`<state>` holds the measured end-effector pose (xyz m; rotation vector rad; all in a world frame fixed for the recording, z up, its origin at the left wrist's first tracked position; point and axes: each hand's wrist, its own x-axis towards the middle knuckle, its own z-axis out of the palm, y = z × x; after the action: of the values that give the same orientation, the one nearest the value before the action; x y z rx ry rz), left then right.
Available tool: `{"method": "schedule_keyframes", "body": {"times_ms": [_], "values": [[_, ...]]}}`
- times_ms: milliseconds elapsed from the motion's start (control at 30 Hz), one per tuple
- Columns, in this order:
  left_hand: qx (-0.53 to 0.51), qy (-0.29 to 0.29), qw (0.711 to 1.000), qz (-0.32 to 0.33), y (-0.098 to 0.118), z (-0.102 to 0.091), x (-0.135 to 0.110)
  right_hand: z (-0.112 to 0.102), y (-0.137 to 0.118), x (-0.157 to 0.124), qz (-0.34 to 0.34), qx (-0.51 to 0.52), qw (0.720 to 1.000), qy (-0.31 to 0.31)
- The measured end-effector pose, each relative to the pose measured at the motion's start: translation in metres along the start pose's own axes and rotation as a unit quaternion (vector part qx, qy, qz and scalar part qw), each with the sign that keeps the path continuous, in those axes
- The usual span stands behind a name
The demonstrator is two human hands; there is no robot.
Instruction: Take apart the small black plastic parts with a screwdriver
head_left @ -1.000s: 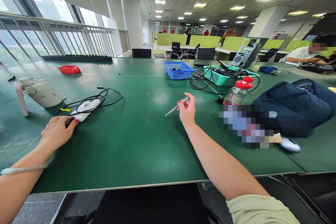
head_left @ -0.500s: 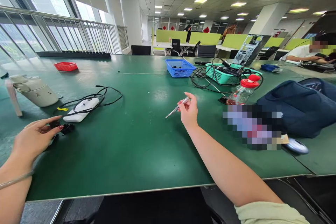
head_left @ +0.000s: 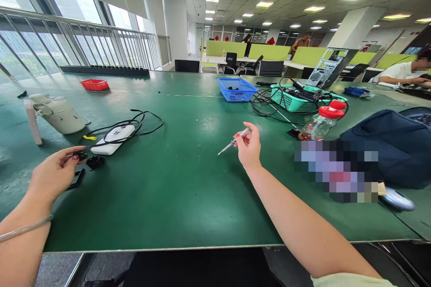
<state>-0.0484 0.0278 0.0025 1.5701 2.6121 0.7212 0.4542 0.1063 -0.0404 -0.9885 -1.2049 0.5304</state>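
Pinched in my right hand (head_left: 249, 147) is a slim metal screwdriver (head_left: 232, 144), its tip pointing down and left above the green table (head_left: 161, 215). My left hand (head_left: 54, 172) is at the left side, thumb and fingers closed on a small dark part (head_left: 80, 155) whose kind I cannot make out. Just right of those fingertips lies a black ring-like piece (head_left: 95, 162). A black frame-like piece (head_left: 77, 179) rests on the table, partly hidden by the left hand. Beyond it a white power bank (head_left: 113, 139) has a black cable (head_left: 148, 114) looped over it.
A cream bottle (head_left: 62, 115) lies tilted at left, near a red tray (head_left: 94, 84). Farther back are a blue basket (head_left: 237, 90) and a green basket (head_left: 292, 101) of cables. At right sit a red-lidded jar (head_left: 319, 123) and a dark blue bag (head_left: 387, 152). Another person (head_left: 397, 72) sits far right.
The view has shifted slightly, so everything appears farther right. The left hand has lifted the small dark part a little, showing more of the black frame-like piece. The screwdriver stays in my right hand.
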Motion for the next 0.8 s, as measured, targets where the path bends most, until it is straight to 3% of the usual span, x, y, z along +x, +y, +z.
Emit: {"method": "schedule_keyframes", "body": {"times_ms": [167,333,433,800], "values": [[0.059,-0.010,0.998,0.006,0.011,-0.004,-0.007,0.000,-0.002,0.000,-0.005,0.005,1.000,0.001],[0.096,0.024,0.987,0.123,0.011,0.002,-0.009,0.000,0.000,0.000,-0.018,0.006,1.000,-0.006],[0.108,0.016,0.980,0.166,0.008,0.007,-0.007,0.000,0.001,0.001,-0.022,0.009,1.000,-0.007],[0.160,-0.018,0.968,0.191,-0.004,0.021,0.007,0.002,-0.002,-0.001,-0.033,-0.005,0.999,-0.014]]}}
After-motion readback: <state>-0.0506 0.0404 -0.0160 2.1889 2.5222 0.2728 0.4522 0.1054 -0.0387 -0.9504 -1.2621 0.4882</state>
